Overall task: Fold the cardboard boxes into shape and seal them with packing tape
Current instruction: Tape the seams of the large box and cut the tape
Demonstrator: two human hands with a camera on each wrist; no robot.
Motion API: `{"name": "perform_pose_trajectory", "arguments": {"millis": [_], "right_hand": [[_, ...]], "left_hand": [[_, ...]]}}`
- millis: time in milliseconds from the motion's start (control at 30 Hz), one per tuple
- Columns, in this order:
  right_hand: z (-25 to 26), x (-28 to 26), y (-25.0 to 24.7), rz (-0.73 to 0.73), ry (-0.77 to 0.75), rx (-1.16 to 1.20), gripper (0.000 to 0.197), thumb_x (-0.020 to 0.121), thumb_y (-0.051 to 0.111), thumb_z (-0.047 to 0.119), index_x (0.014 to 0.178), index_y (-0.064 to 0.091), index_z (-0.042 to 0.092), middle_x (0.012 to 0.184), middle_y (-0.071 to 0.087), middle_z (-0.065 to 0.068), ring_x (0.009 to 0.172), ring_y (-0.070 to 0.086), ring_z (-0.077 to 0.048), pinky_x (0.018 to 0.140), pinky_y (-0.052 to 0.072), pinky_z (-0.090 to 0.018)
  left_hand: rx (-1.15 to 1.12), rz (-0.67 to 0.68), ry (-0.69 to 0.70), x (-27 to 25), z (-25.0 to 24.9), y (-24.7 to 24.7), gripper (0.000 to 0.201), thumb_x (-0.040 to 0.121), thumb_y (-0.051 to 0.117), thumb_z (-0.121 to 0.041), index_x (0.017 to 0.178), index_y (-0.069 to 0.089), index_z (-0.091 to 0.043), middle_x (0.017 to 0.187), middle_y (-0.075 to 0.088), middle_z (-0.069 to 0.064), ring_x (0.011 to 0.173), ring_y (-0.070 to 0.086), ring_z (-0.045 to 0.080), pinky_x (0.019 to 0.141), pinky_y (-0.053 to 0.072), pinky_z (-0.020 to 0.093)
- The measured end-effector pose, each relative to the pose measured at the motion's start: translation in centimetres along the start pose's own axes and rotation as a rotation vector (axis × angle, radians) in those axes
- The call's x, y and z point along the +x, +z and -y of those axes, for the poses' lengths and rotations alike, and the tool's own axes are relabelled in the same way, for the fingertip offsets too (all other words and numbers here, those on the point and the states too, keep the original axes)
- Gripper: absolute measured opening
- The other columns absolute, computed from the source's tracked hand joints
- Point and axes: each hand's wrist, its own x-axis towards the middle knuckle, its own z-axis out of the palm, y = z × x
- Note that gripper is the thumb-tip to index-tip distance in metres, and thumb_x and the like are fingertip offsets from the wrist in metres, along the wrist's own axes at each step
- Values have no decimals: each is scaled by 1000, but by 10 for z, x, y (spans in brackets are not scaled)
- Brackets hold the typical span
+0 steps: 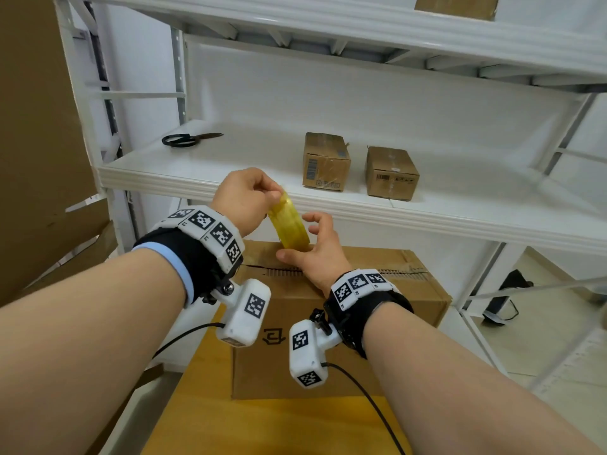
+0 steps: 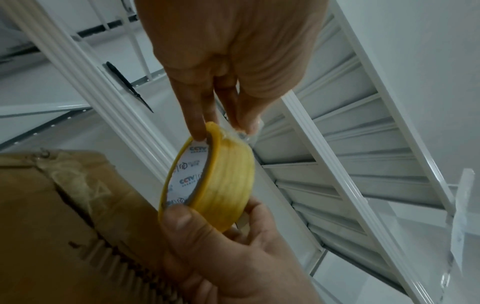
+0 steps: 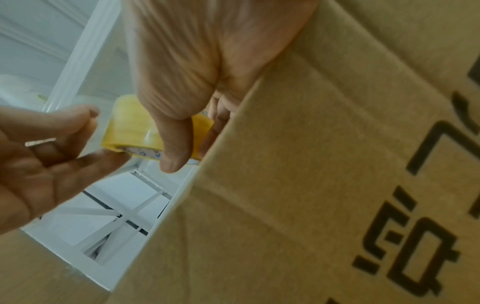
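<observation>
A white shelf rack is seen beyond the grip, with two small taped boxes well past it and scissors up and to its left. A large cardboard box is set directly beneath the grip on a yellow surface; its top seam is run left to right under the right wrist and looks unsealed, judged only from the ragged open edge.

The tape roll is held on edge above the box's far side by the right hand, thumb curled over the near rim, fingers behind. The roll's upper rim is pinched at by the left hand, fingertips closed on what appears to be the free end. The seam's left end is reached soonest by the left hand; the roll must be drawn along the seam's long axis.

A crumpled clear tab at the left fingertips and the printed core are shown only in the left wrist view. The box's printed side, just beside the right palm, is shown only in the right wrist view.
</observation>
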Motion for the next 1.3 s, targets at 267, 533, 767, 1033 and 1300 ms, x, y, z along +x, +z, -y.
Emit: {"name": "perform_pose_trajectory", "arguments": {"millis": [267, 533, 767, 1033, 1300], "right_hand": [[0, 2, 7, 58, 0, 21, 109, 56, 92, 37, 138, 23, 56, 133, 46, 4, 114, 60, -22, 99, 51, -48], [4, 1, 9, 40, 95, 36, 90, 52, 67, 88, 124, 52, 35, 116, 68, 5, 105, 66, -21, 94, 54, -49], [10, 4, 11, 60, 99, 9, 47, 70, 70, 66, 102, 59, 33, 100, 70, 1, 93, 67, -23, 93, 54, -50], [16, 9, 14, 13, 185, 93, 17, 94, 60, 46, 98, 59, 29, 106, 66, -1, 95, 64, -22, 93, 54, -45], [29, 14, 31, -158, 225, 52, 14, 95, 54, 39, 86, 53, 28, 94, 60, 1, 100, 60, -30, 96, 49, -54]], "left_hand": [[-450, -134, -469, 8, 21, -24, 20, 95, 58, -5, 114, 62, -7, 110, 62, 8, 84, 66, 23, 59, 60, 30], [-615, -23, -718, -17, 33, -23, 9, 98, 56, -8, 103, 62, -3, 95, 63, 7, 77, 69, 30, 47, 58, 34], [-582, 59, -663, -29, 53, -33, 23, 101, 48, -4, 123, 56, 0, 122, 61, 15, 115, 62, 33, 77, 58, 36], [-478, 76, -604, -34, 42, -27, 16, 102, 46, -6, 87, 52, -10, 112, 64, 15, 107, 65, 27, 67, 61, 35], [-467, 28, -623, -30, 46, -24, 12, 101, 45, -2, 94, 54, -7, 114, 62, 19, 107, 63, 29, 79, 58, 39]]}}
